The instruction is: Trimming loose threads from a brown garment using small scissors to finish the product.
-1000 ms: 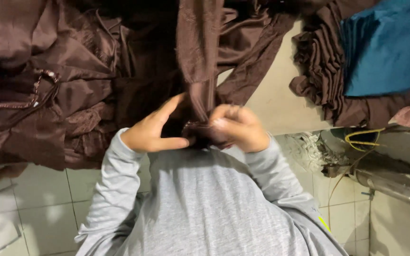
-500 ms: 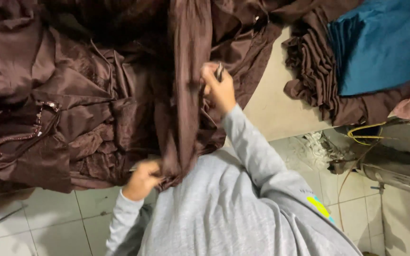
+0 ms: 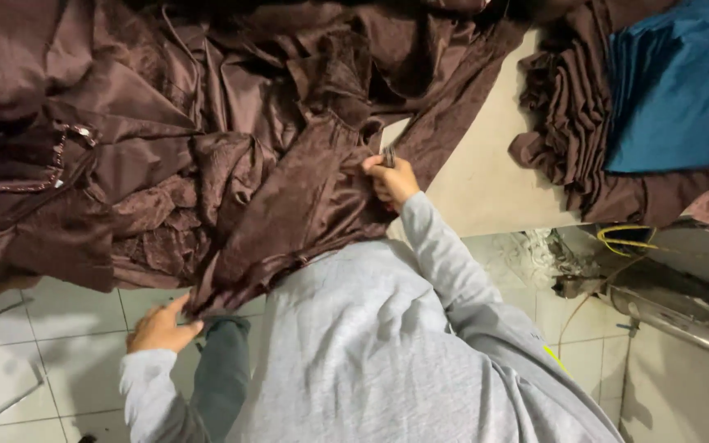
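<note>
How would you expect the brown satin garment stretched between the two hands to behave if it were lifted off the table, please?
The brown satin garment is probably floppy: it lies in folds and sags between the left hand and right hand. Its sheen suggests it is slippery. It looks light.

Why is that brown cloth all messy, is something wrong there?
The brown fabric lies crumpled in a heap and hangs off the table edge. The left hand pulls its low end; the right hand grips it higher. Nothing looks torn or spilled.
</note>
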